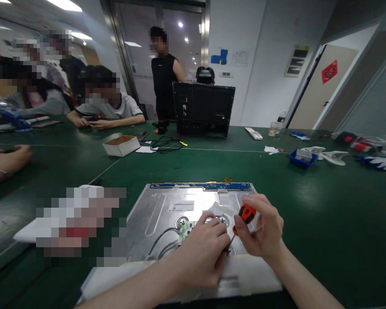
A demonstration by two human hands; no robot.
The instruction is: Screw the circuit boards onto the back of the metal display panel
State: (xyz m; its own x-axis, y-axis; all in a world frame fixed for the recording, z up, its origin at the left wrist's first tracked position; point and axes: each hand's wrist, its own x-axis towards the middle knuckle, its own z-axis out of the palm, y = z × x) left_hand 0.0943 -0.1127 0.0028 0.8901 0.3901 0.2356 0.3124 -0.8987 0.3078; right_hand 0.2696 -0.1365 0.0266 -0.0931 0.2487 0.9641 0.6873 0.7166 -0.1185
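A silver metal panel point(154, 214), apparently the back of a display, lies flat on the table in front of me. It carries a blue circuit strip point(193, 186) along its far edge and a green circuit board point(185, 231) near its middle. My right hand point(265, 227) grips a screwdriver point(247, 213) by its red and black handle, with the shaft slanting down to the board area. Bent over the green board, my left hand point(206, 249) has its fingers curled close to the screwdriver's tip; what they hold is hidden. Black cables point(162, 240) run from the board.
Further back on the green table point(296, 223) stand a black monitor point(204, 107), an open cardboard box point(121, 146) and a blue tray point(303, 159). White-and-blue gloves point(378, 162) lie at the right. A blurred-out item point(80, 219) sits left of the panel. Other people sit and stand beyond.
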